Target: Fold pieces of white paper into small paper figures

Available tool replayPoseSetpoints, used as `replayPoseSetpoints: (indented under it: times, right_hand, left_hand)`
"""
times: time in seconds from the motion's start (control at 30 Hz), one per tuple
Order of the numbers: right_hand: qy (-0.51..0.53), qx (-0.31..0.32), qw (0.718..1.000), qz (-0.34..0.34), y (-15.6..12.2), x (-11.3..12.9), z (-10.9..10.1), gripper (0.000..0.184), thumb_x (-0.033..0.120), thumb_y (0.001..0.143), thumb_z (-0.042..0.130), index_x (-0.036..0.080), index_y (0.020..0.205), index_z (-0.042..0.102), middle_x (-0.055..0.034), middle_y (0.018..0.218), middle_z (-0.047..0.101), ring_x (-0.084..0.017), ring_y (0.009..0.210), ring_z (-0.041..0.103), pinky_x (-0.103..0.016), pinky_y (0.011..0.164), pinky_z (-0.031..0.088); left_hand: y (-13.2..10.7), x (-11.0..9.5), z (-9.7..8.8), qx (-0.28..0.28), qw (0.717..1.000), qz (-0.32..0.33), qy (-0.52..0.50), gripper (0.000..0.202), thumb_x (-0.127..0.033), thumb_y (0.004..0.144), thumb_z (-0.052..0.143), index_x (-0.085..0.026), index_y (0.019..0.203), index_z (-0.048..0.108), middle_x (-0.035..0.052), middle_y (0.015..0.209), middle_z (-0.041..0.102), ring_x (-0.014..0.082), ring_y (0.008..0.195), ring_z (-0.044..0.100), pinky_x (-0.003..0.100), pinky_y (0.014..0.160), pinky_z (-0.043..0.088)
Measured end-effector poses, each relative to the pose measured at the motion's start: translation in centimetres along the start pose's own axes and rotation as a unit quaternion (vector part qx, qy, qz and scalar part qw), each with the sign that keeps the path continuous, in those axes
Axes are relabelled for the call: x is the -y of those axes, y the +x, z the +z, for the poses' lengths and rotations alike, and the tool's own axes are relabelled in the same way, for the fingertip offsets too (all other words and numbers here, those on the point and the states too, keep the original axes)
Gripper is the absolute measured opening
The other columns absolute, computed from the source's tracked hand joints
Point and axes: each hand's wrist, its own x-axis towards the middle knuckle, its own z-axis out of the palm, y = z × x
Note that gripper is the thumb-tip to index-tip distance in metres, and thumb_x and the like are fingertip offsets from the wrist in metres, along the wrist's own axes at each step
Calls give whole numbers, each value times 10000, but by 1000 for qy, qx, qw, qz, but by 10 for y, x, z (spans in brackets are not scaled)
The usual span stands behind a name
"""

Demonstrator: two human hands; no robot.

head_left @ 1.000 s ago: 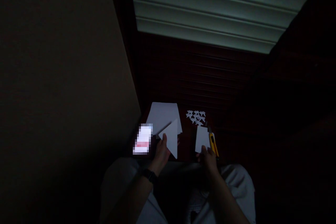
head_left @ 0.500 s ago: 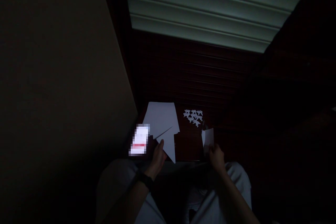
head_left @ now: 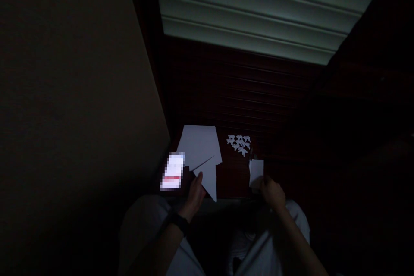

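Observation:
The scene is very dark. My left hand (head_left: 195, 193) pinches a white paper triangle (head_left: 208, 177) by its near edge, just above the dark table (head_left: 231, 179). My right hand (head_left: 272, 192) is closed on a small white paper rectangle (head_left: 256, 172), holding it at its lower right corner. Behind the triangle lies a stack of white paper sheets (head_left: 199, 144). A cluster of several small folded paper pieces (head_left: 239, 143) sits farther back, between the two hands. A dark watch band circles my left wrist.
A lit phone screen (head_left: 173, 171) lies at the table's left edge, beside my left hand. A plain wall (head_left: 74, 95) rises on the left. Dark slatted wood and a pale louvred panel (head_left: 255, 21) stand behind the table. My light-clothed knees (head_left: 142, 228) are below.
My right hand lifted the small rectangle off the table and drew it slightly right, covering the yellow cutter that showed beside it a second ago. The left hand and triangle dropped slightly.

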Motion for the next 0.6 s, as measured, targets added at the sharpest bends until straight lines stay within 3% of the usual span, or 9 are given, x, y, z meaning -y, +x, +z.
replayPoseSetpoints:
  times: [0.27,0.6]
  right_hand:
    - [-41,-74,996,-34,-4,-2,0,381,315,802,387,211,1165,442,-130,991,532,-245,898,543,-307,696,388]
    - [-37,-30,998,-39,-4,4,2,549,353,735,496,165,1226,340,-143,975,513,-261,911,517,-317,733,368]
  left_hand:
    - [0,-1,0,-10,1000,-8,-4,357,-320,813,498,-125,1112,513,145,1077,598,224,1008,553,379,910,403]
    - [-2,-2,3,-32,999,-4,0,359,-322,808,503,-128,1110,520,134,1054,612,231,1002,555,366,894,417]
